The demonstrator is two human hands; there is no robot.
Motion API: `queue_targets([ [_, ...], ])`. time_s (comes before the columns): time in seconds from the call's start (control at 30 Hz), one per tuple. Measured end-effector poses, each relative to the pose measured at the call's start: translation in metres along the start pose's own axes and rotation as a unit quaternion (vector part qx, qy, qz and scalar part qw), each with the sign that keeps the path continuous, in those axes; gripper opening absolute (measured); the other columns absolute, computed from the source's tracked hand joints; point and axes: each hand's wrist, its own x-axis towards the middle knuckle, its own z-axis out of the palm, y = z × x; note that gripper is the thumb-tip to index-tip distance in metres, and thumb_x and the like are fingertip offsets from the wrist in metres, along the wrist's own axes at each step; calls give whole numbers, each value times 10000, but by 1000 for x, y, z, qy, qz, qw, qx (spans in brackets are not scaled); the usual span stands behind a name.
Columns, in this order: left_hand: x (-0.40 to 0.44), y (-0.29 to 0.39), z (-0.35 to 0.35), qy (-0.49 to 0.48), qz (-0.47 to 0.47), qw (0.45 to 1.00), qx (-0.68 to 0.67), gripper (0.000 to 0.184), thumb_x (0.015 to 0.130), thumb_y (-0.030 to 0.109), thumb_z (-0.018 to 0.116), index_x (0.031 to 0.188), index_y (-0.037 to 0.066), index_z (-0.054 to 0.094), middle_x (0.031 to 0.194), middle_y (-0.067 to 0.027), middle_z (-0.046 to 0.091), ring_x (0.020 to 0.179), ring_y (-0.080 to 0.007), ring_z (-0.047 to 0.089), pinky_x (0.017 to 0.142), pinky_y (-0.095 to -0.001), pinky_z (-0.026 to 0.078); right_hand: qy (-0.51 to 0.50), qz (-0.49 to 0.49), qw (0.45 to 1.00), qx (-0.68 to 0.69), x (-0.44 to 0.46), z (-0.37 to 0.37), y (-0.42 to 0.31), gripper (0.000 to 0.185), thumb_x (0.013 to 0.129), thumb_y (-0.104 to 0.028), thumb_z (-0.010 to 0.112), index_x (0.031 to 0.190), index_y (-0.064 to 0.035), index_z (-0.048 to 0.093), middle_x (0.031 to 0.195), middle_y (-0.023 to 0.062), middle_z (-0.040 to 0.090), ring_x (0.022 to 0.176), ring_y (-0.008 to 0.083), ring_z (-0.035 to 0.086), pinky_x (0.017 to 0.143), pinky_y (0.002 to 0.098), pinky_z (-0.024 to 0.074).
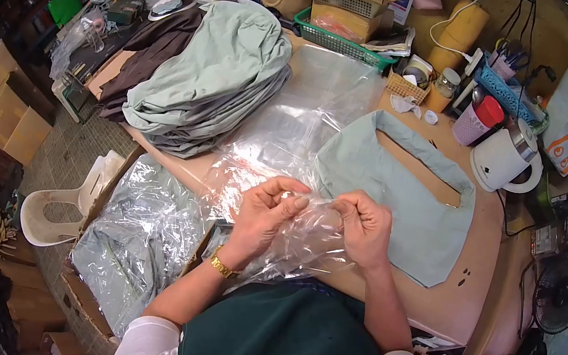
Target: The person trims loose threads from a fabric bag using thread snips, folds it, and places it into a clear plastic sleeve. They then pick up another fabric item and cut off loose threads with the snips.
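Both my hands pinch the edge of a clear plastic bag [311,238] in front of my body. My left hand [269,212] has thumb and fingers closed on its left part, and my right hand [365,227] grips it a little to the right. Just beyond and to the right, a pale green cloth bag [405,211] lies flat on the table [458,294], its handle opening toward the back. More clear plastic sheets [301,113] lie ahead of my hands. A tall pile of pale green cloth pieces [212,69] rises at the back left.
An open carton of plastic-wrapped cloth [141,237] stands at the left, near a white plastic chair [64,202]. A white kettle [503,156], a red cup [489,112] and a glass jar [448,81] line the right back. A black fan [560,288] is far right.
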Motion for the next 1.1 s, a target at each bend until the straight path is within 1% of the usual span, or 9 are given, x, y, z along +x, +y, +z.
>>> queue_targets([
  [0.07,1,-4,-4,-9,-8,1000,24,120,919,126,668,894,23,612,837,21,642,726,-36,570,686,-213,476,18,8,999,-38,3,0,-2,64,871,-41,676,824,-3,654,701,39,650,712,105,557,686,259,448],
  [0.13,1,2,-13,-198,-130,969,74,185,936,190,655,841,37,613,793,41,609,654,-26,494,664,-203,455,101,-253,953,-133,12,-4,-3,85,875,-49,668,794,-33,647,659,22,628,625,109,545,762,302,424],
  [0.23,2,8,-8,-153,-53,984,71,249,953,267,626,841,46,598,768,34,569,681,-58,490,670,-230,437,-39,-110,988,101,1,-13,-10,141,847,-136,713,749,-75,632,665,1,609,619,110,539,865,321,360],
  [0.37,11,48,-10,-176,-4,978,-114,289,969,330,581,858,95,455,673,30,364,569,-91,383,561,-244,373,-338,-95,933,-78,4,-32,-38,259,752,-328,790,735,-119,639,657,-31,572,674,127,541,919,325,299],
  [0.7,17,184,-55,3,236,964,-125,306,1040,309,412,917,61,541,666,-26,503,475,-99,457,438,-233,379,-527,-148,834,65,-4,-57,-20,216,826,-312,724,806,-96,727,970,50,693,1009,244,552,956,404,343],
  [0.83,19,180,-74,143,283,946,-66,343,1018,374,465,949,45,532,644,-5,487,492,-104,492,464,-214,412,-307,-145,914,220,-19,-84,-13,281,886,-302,663,711,-83,659,1042,140,672,1088,306,553,976,444,383],
  [0.93,-5,169,-82,-126,31,937,324,195,901,199,681,955,20,626,725,11,579,674,-65,556,511,-196,409,55,-158,935,312,-18,-123,-3,307,908,-349,641,735,-113,550,915,146,651,909,294,612,888,421,442],
  [1.0,8,133,-75,-349,-41,820,451,128,884,129,682,959,25,674,847,-9,675,698,-64,563,608,-229,447,60,-151,893,418,-8,-126,-7,301,905,-360,641,762,-116,538,852,120,630,823,267,607,809,398,457],
  [1.1,16,131,-81,-123,-6,967,222,189,950,215,608,940,28,627,786,-8,639,711,-63,559,632,-239,470,-149,26,766,624,-24,-132,15,300,895,-368,661,795,-109,549,743,46,583,692,171,575,618,335,452],
])
